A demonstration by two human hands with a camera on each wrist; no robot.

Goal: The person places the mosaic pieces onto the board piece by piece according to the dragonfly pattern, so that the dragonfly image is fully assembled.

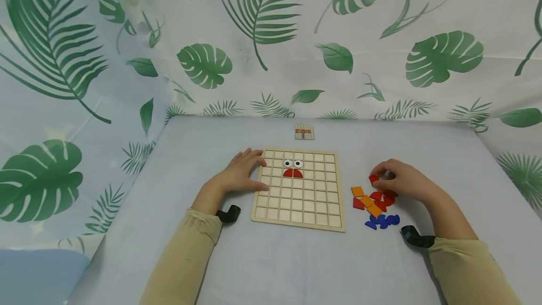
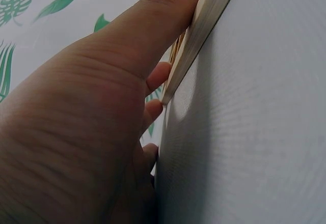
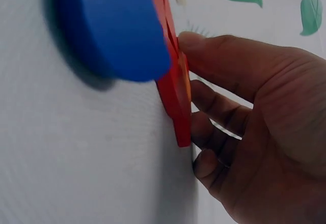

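My left hand [image 1: 240, 173] rests at the left edge of a square wooden grid board [image 1: 298, 226], its thumb and fingers spread along the rim. In the left wrist view that thumb presses on the board's edge [image 2: 196, 43]. Two eye tiles [image 1: 293, 164] lie on the board above two red quarter-round tiles [image 1: 293, 173]. To the right of the board, my right hand [image 1: 400, 180] pinches a small red tile [image 1: 373, 179] between thumb and fingers; its exact shape is partly hidden. Under and beside this hand lie loose red tiles [image 1: 376, 196] and orange square tiles [image 1: 366, 201].
Several blue tiles [image 1: 383, 221] lie nearest me in the loose pile; one blue piece [image 3: 125, 28] looms close in the right wrist view. Behind the board lies a small pattern card [image 1: 304, 132]. A leaf-printed curtain [image 1: 292, 36] encloses the pale table [image 1: 271, 267].
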